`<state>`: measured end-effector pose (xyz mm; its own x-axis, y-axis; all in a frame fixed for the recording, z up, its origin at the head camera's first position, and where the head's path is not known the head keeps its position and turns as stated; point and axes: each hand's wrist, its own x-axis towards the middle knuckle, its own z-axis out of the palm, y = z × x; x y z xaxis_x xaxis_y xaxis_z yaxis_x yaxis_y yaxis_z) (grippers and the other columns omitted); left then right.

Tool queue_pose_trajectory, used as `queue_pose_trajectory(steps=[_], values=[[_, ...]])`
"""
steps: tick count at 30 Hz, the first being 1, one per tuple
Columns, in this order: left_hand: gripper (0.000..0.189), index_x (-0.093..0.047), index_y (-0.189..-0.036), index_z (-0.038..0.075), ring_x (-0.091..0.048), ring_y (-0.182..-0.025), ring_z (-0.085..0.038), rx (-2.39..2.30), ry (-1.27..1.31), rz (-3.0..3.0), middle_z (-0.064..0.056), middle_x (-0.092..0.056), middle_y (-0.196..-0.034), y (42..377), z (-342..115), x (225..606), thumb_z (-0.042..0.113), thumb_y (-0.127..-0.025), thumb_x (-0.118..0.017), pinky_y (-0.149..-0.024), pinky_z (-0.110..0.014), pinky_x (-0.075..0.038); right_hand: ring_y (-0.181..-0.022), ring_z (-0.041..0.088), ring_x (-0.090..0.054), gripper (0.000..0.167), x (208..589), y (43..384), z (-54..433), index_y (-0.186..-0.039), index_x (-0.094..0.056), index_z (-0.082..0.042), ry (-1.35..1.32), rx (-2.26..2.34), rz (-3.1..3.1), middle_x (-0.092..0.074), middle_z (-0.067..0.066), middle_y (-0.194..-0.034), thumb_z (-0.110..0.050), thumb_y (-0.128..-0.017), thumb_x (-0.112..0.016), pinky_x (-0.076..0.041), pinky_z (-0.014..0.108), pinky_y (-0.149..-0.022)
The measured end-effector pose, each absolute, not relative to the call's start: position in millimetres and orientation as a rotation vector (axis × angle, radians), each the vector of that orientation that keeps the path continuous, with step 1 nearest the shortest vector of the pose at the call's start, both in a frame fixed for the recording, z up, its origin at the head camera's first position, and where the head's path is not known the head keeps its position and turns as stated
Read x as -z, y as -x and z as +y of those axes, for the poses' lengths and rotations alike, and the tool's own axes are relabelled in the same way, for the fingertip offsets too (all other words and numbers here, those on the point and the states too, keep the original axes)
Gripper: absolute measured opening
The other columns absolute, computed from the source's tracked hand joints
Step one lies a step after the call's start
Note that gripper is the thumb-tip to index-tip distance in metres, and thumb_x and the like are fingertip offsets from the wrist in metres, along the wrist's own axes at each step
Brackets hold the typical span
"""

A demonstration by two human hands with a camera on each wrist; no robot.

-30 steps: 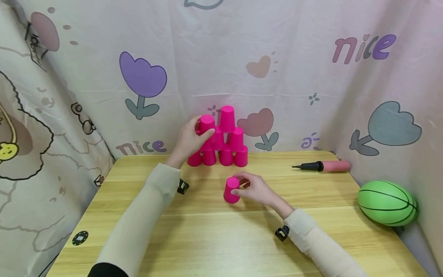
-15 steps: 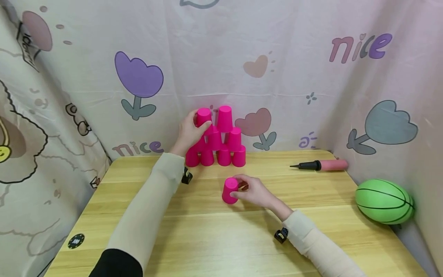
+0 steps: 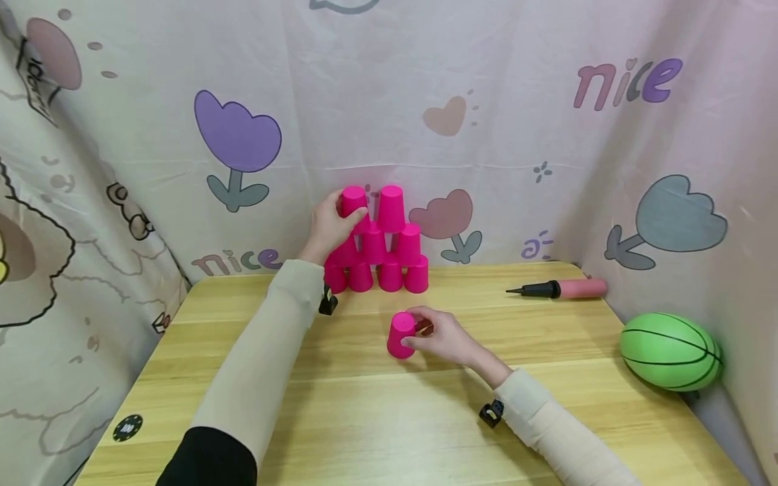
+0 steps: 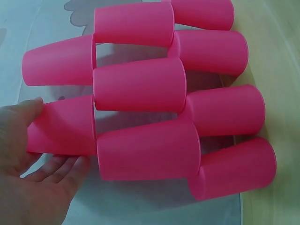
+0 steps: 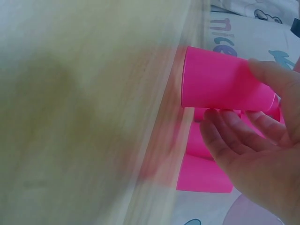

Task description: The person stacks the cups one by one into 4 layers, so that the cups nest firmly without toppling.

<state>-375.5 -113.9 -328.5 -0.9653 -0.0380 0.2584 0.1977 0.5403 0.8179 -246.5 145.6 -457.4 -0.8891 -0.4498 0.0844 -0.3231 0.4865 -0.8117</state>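
Note:
Upside-down pink plastic cups form a stacked pyramid (image 3: 373, 246) at the back of the table, with several in the bottom row and three in the middle row. My left hand (image 3: 331, 226) grips the left cup (image 4: 61, 126) of the top row between thumb and fingers. That cup's rim meets the cups below it in the left wrist view. Beside it stands the other top cup (image 3: 391, 209), untouched. Nearer the front, my right hand (image 3: 445, 335) pinches a single upside-down pink cup (image 3: 401, 335) low over the table, thumb on one side and fingers on the other.
A pink and black hand pump (image 3: 562, 289) lies at the back right of the wooden table (image 3: 365, 418). By the right edge sits a green ball (image 3: 671, 352), and a black round chip (image 3: 127, 428) lies front left. A printed curtain (image 3: 340, 101) hangs close behind the pyramid.
My left hand has raised its cup from in front of the pyramid to the top row's left place. The right hand still holds its cup in the same spot.

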Motion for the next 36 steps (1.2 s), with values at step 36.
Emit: queue_pose_trajectory(steps=[36], values=[[0.056,-0.045,-0.155,0.000,-0.058,-0.133,-0.046,1.330,0.116,-2.655,-0.033,-0.059,-0.140,361,-195,397,0.032,-0.110,-0.052,-0.113,-0.057,-0.049,-0.104,0.021,-0.070,0.055,458,242,141,-0.139,-0.063,-0.007,0.665,1.347,2.594,-0.073,0.005,-0.119,-0.019,-0.090,-0.085,-0.062,0.030,-0.090]])
